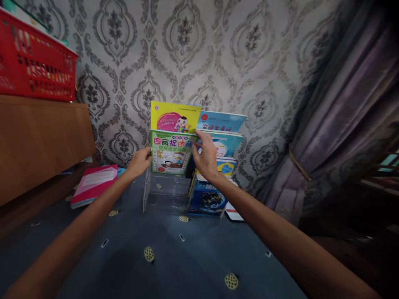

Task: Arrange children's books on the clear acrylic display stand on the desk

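Observation:
A green picture book (171, 155) stands upright in the left column of a clear tiered book rack (168, 191). My left hand (139, 161) is closed at its left edge. At its right edge, my right hand (205, 153) pinches the upper corner between thumb and fingers. Behind it rises a yellow book (165, 114). In the right column stand a blue book (222, 120), a teal book (235, 140) partly hidden by my right hand, and a dark blue book with a globe (208, 199) at the front.
A pink book (96, 180) lies on the patterned blue cloth (124, 257) to the left. A red basket (37, 58) sits on a wooden cabinet (43, 141). Patterned wallpaper is behind the rack, and a grey-purple curtain (311, 124) hangs on the right.

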Demonstrator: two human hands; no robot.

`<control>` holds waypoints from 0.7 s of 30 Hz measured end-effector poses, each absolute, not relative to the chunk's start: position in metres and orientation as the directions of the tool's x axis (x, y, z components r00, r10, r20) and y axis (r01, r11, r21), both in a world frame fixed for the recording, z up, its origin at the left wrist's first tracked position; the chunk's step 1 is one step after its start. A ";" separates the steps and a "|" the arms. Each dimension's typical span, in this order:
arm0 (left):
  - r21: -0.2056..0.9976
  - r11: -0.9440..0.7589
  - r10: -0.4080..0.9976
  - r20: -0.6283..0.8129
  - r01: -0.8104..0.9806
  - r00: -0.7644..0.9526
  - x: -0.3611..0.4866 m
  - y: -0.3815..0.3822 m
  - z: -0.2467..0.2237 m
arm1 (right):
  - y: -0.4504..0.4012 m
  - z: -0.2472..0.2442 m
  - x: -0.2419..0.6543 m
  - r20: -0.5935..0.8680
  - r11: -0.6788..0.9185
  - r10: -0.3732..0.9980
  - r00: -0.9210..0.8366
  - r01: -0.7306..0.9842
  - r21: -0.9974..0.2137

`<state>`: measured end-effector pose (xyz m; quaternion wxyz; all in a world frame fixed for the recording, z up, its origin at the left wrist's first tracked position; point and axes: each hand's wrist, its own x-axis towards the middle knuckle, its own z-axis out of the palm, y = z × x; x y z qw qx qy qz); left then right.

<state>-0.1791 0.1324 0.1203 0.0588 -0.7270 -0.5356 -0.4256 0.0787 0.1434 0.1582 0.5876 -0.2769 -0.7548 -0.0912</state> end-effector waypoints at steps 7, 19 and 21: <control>0.351 -0.443 0.704 0.706 0.825 0.079 -0.180 0.130 0.123 | 0.138 0.157 0.080 0.934 0.852 0.294 -0.203 0.499 -0.160; 0.333 -0.251 0.712 0.700 0.909 -0.059 -0.174 0.147 0.124 | 0.139 0.134 0.086 0.920 0.863 0.163 -0.355 0.503 0.041; 0.341 -0.227 0.714 0.695 0.912 -0.082 -0.171 0.148 0.125 | 0.139 0.123 0.087 0.888 0.879 0.162 -0.430 0.471 0.069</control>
